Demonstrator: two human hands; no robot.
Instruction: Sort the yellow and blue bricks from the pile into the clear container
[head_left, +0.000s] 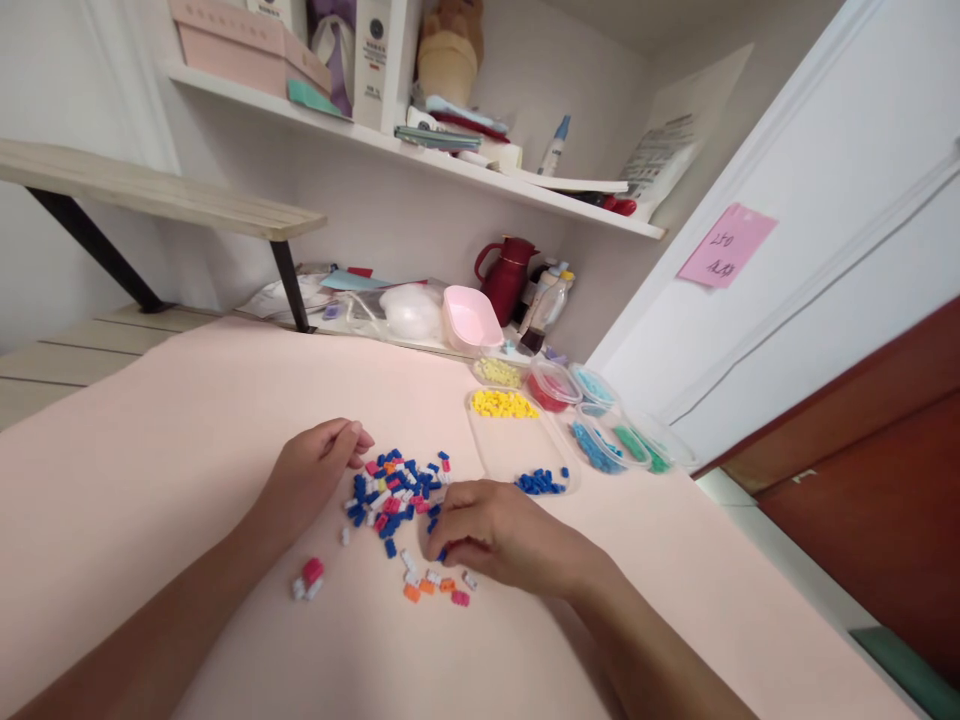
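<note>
Blue bricks being picked from a mixed pile point(397, 490) on the pink desk point(150, 470).
Right hand point(495, 530) pinched a blue brick point(442, 553) at the pile's edge; left hand point(319, 465) rested loosely curled, holding nothing visible. Judged sorting; next needs carry to the tray point(517, 450).

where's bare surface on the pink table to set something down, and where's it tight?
Free: the wide stretch of pink table left of the left hand, and the near strip between both forearms. Crowded: the loose brick pile between the left hand and right hand, and the row of tubs toward the white door.
</note>
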